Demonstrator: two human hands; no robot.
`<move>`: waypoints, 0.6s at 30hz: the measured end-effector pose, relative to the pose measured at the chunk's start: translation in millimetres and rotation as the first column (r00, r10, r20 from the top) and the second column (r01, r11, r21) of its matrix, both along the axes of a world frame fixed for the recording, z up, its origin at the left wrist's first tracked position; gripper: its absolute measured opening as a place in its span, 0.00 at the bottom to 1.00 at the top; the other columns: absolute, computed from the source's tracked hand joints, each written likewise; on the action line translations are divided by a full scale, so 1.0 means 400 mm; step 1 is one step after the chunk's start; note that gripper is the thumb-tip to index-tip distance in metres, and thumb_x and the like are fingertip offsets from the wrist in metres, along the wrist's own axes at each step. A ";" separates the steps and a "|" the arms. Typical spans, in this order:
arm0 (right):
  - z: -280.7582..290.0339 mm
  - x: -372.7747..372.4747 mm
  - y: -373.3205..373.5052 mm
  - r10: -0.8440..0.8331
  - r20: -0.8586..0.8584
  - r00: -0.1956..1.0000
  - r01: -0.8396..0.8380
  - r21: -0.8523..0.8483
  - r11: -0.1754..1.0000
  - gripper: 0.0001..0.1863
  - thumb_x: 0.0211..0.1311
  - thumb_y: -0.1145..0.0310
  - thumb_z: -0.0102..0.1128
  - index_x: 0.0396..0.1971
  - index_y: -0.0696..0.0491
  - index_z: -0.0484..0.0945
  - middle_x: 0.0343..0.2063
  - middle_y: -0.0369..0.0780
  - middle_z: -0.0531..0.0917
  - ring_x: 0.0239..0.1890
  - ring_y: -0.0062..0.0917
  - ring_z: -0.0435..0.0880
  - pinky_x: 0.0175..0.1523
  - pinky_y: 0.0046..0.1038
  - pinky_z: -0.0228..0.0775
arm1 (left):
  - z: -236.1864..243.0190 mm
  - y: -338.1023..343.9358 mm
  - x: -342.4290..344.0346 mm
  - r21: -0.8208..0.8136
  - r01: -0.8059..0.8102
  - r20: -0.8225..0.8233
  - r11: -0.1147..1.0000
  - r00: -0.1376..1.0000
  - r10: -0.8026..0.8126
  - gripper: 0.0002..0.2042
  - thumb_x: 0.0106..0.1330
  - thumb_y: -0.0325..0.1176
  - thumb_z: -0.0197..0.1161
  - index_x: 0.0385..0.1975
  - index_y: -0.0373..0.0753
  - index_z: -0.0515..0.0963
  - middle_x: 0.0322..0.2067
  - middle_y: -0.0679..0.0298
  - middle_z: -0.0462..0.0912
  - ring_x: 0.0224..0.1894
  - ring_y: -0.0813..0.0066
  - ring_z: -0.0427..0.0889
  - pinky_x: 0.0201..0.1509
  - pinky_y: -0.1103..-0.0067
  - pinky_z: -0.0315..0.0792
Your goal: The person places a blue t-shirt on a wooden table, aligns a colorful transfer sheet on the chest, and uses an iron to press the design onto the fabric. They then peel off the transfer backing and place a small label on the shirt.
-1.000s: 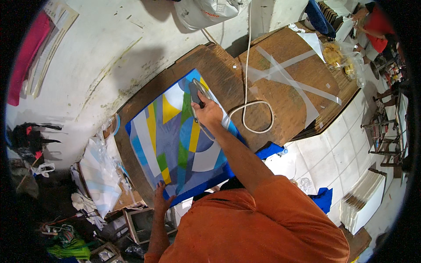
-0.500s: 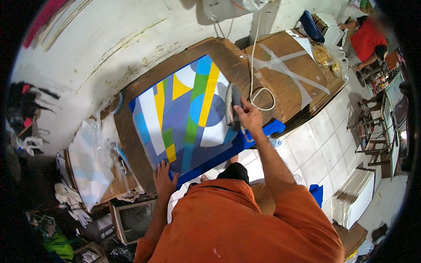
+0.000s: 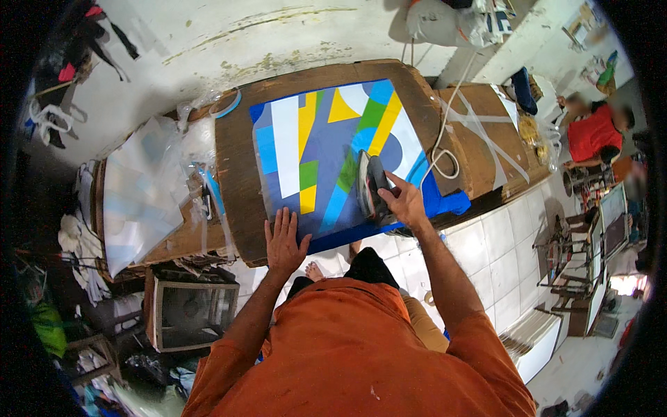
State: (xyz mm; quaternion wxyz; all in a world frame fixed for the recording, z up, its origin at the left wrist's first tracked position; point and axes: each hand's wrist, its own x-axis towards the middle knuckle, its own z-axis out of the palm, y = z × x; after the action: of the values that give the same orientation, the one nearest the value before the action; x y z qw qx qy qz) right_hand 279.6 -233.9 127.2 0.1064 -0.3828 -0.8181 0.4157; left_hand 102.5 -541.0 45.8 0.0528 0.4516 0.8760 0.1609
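A patterned sheet [image 3: 285, 146] in blue, white, green and yellow geometric shapes lies flat on the brown work table, over blue fabric [image 3: 445, 201] that shows along its edges. My right hand [image 3: 405, 201] is closed round the handle of a clothes iron [image 3: 373, 182], which rests on the sheet's lower right part. From the iron a pale cord [image 3: 453, 104] runs up toward the back wall, with a loop lying on the table. My left hand [image 3: 284, 240] lies flat at the sheet's near left corner, fingers spread, holding nothing.
Brown board crossed with tape [image 3: 479, 132] covers the table's right end. Clear plastic sheeting [image 3: 142, 194] lies at the left. Below it stands a framed box [image 3: 191, 313]. A person in red [image 3: 594, 132] is at the far right, and a white bag [image 3: 438, 24] hangs by the wall.
The iron has slid from the sheet's right side toward its lower middle. My left hand now lies flatter on the near edge. The whole view has turned and shifted.
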 end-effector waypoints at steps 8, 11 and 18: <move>-0.010 -0.204 -0.090 0.083 0.077 0.994 -0.094 0.162 0.982 0.32 0.63 0.55 0.69 0.69 0.40 0.76 0.35 0.51 0.89 0.39 0.48 0.90 0.47 0.44 0.82 | -0.024 -0.032 -0.013 -0.053 -0.043 -0.066 0.998 0.997 0.040 0.32 0.76 0.50 0.58 0.75 0.39 0.65 0.78 0.55 0.60 0.82 0.58 0.53 0.82 0.46 0.37; -0.036 -0.282 -0.023 -0.030 0.109 0.994 0.006 0.215 0.976 0.31 0.63 0.55 0.67 0.68 0.38 0.77 0.36 0.53 0.89 0.41 0.51 0.89 0.49 0.45 0.82 | -0.026 -0.029 -0.011 -0.010 -0.054 -0.071 0.998 0.996 0.053 0.32 0.75 0.49 0.60 0.74 0.39 0.66 0.77 0.55 0.62 0.81 0.57 0.54 0.82 0.46 0.39; -0.032 -0.438 0.280 0.012 0.210 0.978 -0.062 0.233 0.971 0.32 0.64 0.48 0.64 0.69 0.37 0.76 0.38 0.49 0.90 0.42 0.47 0.90 0.50 0.42 0.82 | -0.041 -0.021 -0.008 0.025 -0.072 -0.111 0.997 0.991 0.075 0.34 0.68 0.46 0.63 0.73 0.39 0.68 0.76 0.54 0.64 0.80 0.55 0.59 0.82 0.45 0.42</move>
State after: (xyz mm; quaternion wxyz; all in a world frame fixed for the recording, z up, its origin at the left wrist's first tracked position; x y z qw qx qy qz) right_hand 104.4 -121.9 114.3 0.0580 -0.3929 -0.8757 0.2746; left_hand 99.2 -549.4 29.6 -0.0071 0.4278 0.8919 0.1466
